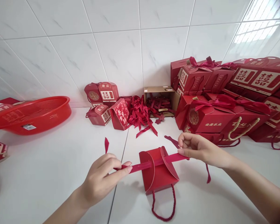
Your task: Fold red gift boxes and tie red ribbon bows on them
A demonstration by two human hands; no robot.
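A red gift box (160, 179) with a dark red rope handle (163, 217) stands on the white table in front of me. A crimson ribbon (140, 168) runs through the slots in its two rounded top flaps. My left hand (102, 174) pinches the ribbon left of the box, one loose end sticking up behind the fingers. On the other side, my right hand (199, 149) pinches the same ribbon, its tail hanging below. A dark red strip, perhaps a tag (171, 140), lies or hangs by the right fingertips; how it is held is unclear.
A pile of loose ribbons (140, 113) lies by the wall beside an open cardboard box (161, 90) of dark red tags. Stacked red boxes (214, 119) crowd the right. Several small boxes (100, 114) stand behind. A red plastic basket (44, 119) is at left.
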